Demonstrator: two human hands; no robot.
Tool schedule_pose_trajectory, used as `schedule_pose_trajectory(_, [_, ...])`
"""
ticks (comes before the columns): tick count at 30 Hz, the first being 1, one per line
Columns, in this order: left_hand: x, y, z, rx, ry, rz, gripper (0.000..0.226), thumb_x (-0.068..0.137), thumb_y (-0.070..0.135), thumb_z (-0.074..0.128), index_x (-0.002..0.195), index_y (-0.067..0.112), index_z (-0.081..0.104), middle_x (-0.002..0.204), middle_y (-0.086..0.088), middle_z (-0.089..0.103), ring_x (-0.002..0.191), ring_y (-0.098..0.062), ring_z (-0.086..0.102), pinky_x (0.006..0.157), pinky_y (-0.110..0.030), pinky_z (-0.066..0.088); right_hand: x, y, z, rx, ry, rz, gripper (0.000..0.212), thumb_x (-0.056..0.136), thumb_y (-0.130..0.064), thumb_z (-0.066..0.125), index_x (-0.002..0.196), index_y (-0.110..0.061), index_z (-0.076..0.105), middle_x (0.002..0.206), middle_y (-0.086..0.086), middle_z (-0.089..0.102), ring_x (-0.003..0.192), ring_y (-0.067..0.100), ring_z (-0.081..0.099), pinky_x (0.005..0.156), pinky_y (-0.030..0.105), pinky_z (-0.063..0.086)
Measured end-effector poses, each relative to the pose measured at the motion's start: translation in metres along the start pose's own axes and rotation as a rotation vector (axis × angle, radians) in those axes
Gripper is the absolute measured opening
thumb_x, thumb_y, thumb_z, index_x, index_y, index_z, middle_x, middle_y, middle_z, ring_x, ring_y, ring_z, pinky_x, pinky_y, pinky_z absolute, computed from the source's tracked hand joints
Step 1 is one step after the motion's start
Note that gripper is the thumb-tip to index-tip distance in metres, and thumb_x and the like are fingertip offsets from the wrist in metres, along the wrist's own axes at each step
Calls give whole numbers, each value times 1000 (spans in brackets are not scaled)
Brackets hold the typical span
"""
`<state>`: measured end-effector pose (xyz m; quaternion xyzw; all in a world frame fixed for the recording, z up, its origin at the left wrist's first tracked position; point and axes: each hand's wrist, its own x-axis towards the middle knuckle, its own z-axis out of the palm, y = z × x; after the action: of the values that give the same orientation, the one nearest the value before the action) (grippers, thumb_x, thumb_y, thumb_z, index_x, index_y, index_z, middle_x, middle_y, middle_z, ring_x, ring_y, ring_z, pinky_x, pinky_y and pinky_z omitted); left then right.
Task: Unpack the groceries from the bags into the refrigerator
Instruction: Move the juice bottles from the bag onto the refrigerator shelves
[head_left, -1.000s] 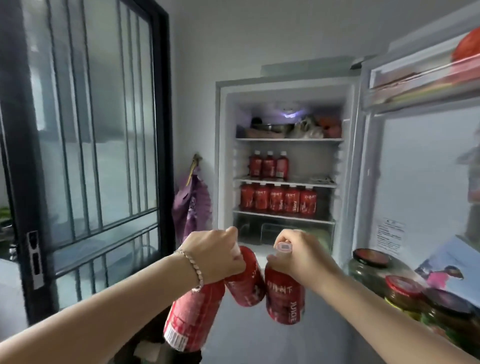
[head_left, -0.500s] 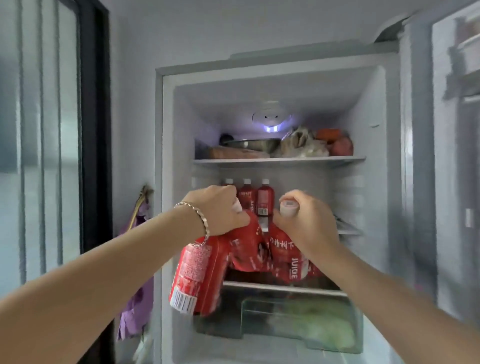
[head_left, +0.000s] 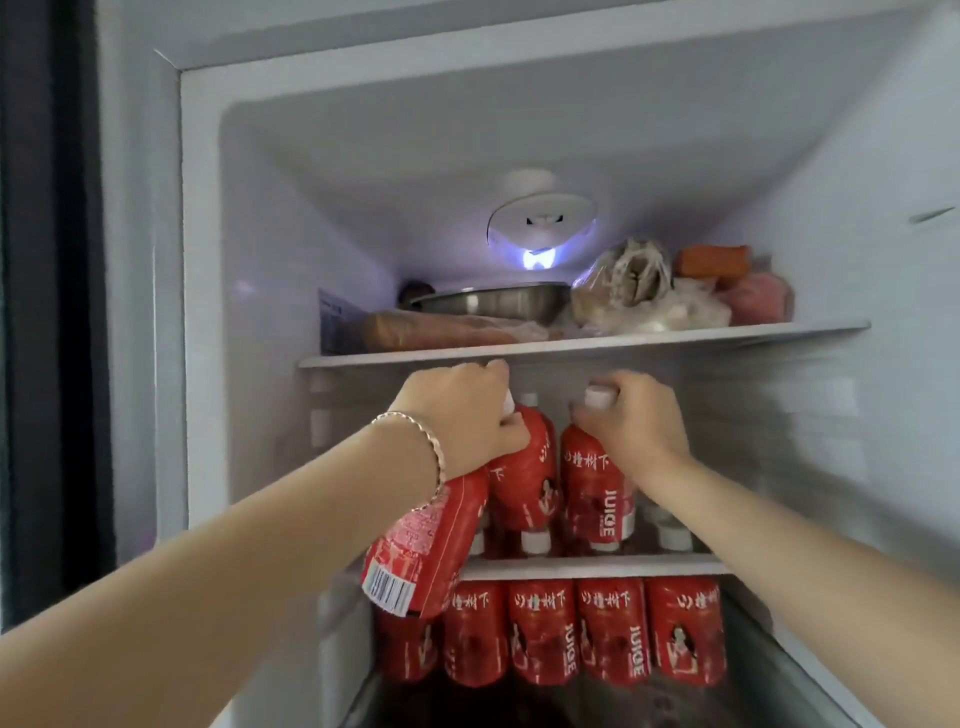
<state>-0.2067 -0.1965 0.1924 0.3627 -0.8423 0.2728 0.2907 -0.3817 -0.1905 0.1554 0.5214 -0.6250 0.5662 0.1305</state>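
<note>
now, left hand (head_left: 457, 415) gripping two juice bottles (head_left: 519, 467), right hand (head_left: 639, 421) gripping one

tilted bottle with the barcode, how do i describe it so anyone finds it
In the open fridge, find the middle shelf. The left hand, with a bracelet, holds two red bottles by their necks there; yours is the lower bottle, hanging tilted before the shelf edge. Only it shows a white barcode.

Left hand (head_left: 462, 415), arm from 8 o'clock, fingers curled gripping; right hand (head_left: 636, 423), from 4 o'clock, likewise.
</note>
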Motion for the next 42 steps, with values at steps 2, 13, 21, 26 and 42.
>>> schedule_pose_trajectory(2, [4,-4,8,-48,-53,-14,25,87,42,48,86,18,40,97,0,60,91,-25,58,72,-28,36,9,8,9,-22,-3,42,40,81,-29,70,115,-9,63,113,10,66,109,27,60,83,30,45])
schedule_pose_trajectory(13, [20,-26,33,-307,-164,-125,27,81,42,58,68,25,41,80,6,52,81,-17,53,78,-28,47,45,40,77,-458,-319,305,91,78,-68,55,139,-8,26,139,21,33,125,34,45,94,41,44])
schedule_pose_trajectory(21, [18,-25,28,-335,-175,-110,27,83,38,56,81,11,56,85,-3,64,78,-17,58,69,-26,45,50,55,92,-343,-340,321,47,88,-32,55,122,-1,51,125,18,53,117,29,49,92,29,38])
schedule_pose_trajectory(26, [15,-23,24,-278,-142,-82,27,84,36,55,77,10,54,71,3,55,62,-9,47,56,-17,36,-7,5,32,794,-832,98,56,63,-9,59,118,-19,59,103,1,68,93,15,65,79,23,50])
schedule_pose_trajectory(42, [-4,-19,19,-176,280,-182,34,92,33,48,63,17,40,67,2,49,68,-21,51,62,-28,37,-48,11,58,575,-378,105,84,60,-18,86,126,-33,36,110,-12,58,98,4,61,87,30,53])
